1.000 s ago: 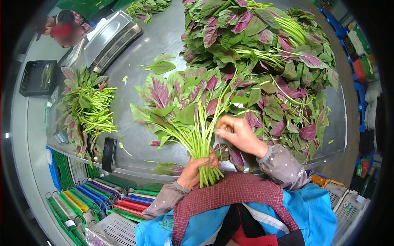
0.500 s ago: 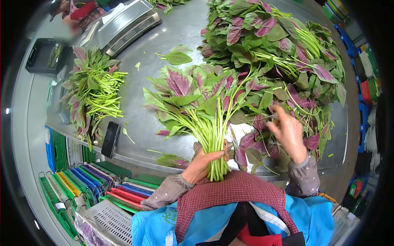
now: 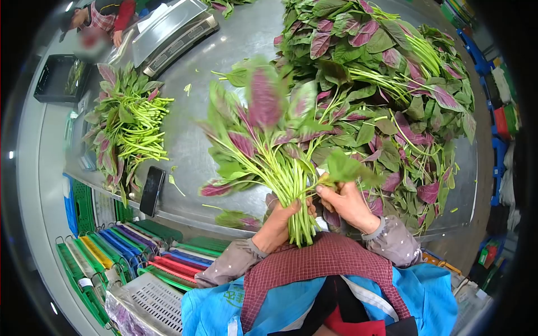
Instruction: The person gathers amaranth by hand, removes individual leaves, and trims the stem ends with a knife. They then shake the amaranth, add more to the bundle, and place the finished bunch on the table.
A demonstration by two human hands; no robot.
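My left hand [image 3: 281, 224] is wrapped round the stems of a bunch of red-and-green amaranth [image 3: 280, 176], whose leaves fan out away from me. The stem ends point toward my apron. Close by on the right, my right hand [image 3: 346, 203] pinches an amaranth sprig [image 3: 350, 168] with a green leaf, blurred by motion, against the side of the bunch. Its fingertips are partly hidden. Behind and to the right lies a big heap of loose amaranth [image 3: 375, 73], with scattered leaves [image 3: 414, 168] in front of it.
Another amaranth bunch [image 3: 131, 129] lies at the left, near a black phone [image 3: 152, 191] on the metal table's edge. A weighing scale [image 3: 176, 39] stands at the back left, where another person [image 3: 103, 19] is at work. Colourful crates [image 3: 120, 246] stand below at the left.
My right hand has come down and left from the loose leaves to the bunch, now with a sprig in its fingers. The bunch has tilted slightly left; its upper leaves are blurred.
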